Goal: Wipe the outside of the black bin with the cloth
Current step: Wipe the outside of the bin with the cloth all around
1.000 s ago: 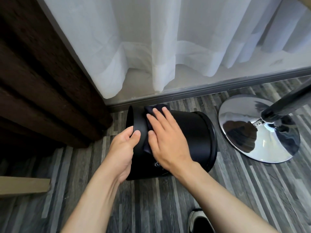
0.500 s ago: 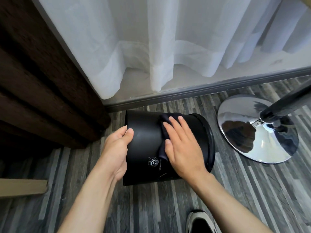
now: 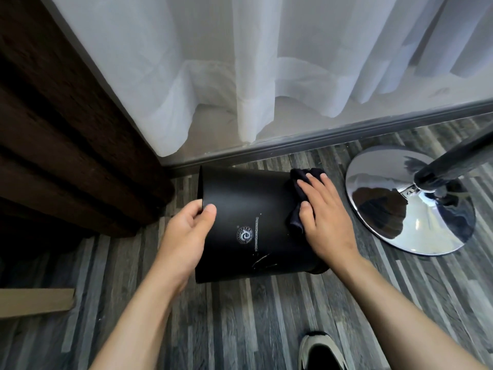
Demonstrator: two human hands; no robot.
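One matte black cylindrical bin (image 3: 248,222) lies on its side on the grey striped plank floor (image 3: 240,329), between the two hands, one end toward the left hand and the other toward the right. Its interior is not visible, so any contents cannot be told. A round white emblem with a line of small lettering shows on the upturned wall, with pale scuffs just below it.

One dark folded cloth (image 3: 298,198) is pressed against the bin's wall under the right hand (image 3: 324,217), fingers spread flat over it; cloth edges show beyond the fingertips and below the thumb. The left hand (image 3: 186,236) is clamped on the bin's left edge, thumb on the outer wall.

Just beyond the right hand stands one polished chrome disc base (image 3: 416,222) carrying a dark post. Beyond both hands hang sheer white curtains (image 3: 253,62); a dark brown drape (image 3: 66,142) hangs beyond the left hand. One grey-and-black shoe (image 3: 320,353) shows near the right forearm.
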